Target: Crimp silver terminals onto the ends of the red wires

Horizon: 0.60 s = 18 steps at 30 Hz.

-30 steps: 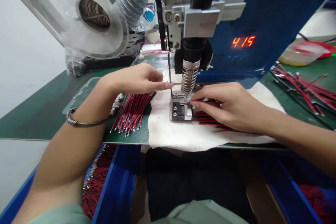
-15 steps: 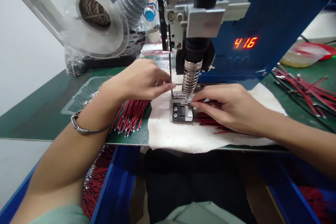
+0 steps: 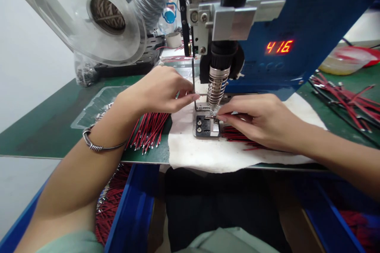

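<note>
My left hand (image 3: pixel 160 91) is pinched just left of the machine's spring-wrapped head (image 3: pixel 216 87), its fingertips at a thin metal strip; what it grips is too small to name. My right hand (image 3: pixel 258 120) pinches a red wire at the small metal die block (image 3: pixel 207 125) under the head. A pile of short red and black wires (image 3: pixel 150 128) lies below my left hand. More red wires (image 3: pixel 234 134) lie under my right palm on a white cloth (image 3: pixel 204 152).
The blue machine (image 3: pixel 311 19) shows 416 on a red counter (image 3: pixel 277 47). A clear reel (image 3: pixel 97 16) hangs at upper left. Loose wires (image 3: pixel 347 101) lie at the right. Blue bins (image 3: pixel 130 209) with wires sit below the green table edge (image 3: pixel 38 142).
The counter went from 415 to 416. My left hand shifted slightly and closed its pinch near the head; my right hand stayed at the die block.
</note>
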### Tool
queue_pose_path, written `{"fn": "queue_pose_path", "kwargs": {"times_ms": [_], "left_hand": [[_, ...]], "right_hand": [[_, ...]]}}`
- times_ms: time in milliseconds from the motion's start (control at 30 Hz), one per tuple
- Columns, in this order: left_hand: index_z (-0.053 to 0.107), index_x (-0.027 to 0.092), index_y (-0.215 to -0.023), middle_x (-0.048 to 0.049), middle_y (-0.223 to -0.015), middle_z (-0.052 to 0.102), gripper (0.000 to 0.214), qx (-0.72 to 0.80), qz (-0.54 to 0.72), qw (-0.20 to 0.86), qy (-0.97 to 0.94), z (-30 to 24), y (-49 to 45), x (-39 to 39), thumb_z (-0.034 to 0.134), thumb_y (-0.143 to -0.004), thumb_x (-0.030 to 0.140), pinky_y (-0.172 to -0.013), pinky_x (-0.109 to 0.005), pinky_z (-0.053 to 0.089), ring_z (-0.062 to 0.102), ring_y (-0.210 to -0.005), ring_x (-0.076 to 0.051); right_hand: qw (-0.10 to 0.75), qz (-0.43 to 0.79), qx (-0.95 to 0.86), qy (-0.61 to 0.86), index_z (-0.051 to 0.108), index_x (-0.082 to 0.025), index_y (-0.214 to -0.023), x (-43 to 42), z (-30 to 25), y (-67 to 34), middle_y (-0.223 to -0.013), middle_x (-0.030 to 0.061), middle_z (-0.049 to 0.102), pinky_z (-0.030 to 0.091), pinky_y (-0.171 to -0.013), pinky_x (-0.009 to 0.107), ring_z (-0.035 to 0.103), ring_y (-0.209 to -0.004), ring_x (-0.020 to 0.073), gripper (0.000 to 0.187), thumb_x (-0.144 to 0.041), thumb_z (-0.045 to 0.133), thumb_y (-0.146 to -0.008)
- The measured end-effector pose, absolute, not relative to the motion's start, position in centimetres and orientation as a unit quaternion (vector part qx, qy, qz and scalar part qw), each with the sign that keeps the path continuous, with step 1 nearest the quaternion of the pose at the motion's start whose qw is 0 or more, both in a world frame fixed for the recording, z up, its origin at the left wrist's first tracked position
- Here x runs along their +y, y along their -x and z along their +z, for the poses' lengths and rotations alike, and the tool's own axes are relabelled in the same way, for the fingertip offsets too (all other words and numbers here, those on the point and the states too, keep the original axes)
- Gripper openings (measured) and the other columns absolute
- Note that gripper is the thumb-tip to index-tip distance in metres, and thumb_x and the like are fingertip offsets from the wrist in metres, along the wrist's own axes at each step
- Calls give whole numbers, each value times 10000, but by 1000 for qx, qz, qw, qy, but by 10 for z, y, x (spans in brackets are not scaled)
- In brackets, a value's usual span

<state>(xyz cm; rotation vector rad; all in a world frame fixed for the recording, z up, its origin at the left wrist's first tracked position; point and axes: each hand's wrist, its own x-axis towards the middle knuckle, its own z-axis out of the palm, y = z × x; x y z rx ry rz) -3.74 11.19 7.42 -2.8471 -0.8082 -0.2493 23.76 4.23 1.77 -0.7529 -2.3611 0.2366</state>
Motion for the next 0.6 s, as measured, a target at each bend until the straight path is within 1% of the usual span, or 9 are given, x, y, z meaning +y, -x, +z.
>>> {"fn": "queue_pose_path", "kwargs": {"times_ms": [233,367,600], "left_hand": [[551,224,-652,-45,-589,596,389,-274,-78,81,955,74,37,112,511,-989,413,-592,-359,324,470,-511,-165],[532,226,-639,-46,-578,588,387,-273,-88,81,955,73,37,112,522,-984,400,-585,-369,307,456,-505,-169],[597,219,-657,-55,-594,610,411,-278,-75,86,954,74,37,112,486,-990,432,-592,-350,320,485,-526,-168]], "right_hand": [[333,74,-902,265,812,-220,-1051,44,16,-237,-968,64,844,598,-760,337,773,-803,227,194,-184,622,-1072],[328,76,-901,273,805,-234,-1057,43,16,-238,-976,60,845,594,-762,341,771,-813,233,189,-196,621,-1075],[323,61,-906,266,801,-220,-1060,43,16,-239,-980,67,843,589,-761,347,776,-826,239,192,-181,613,-1076]]}}
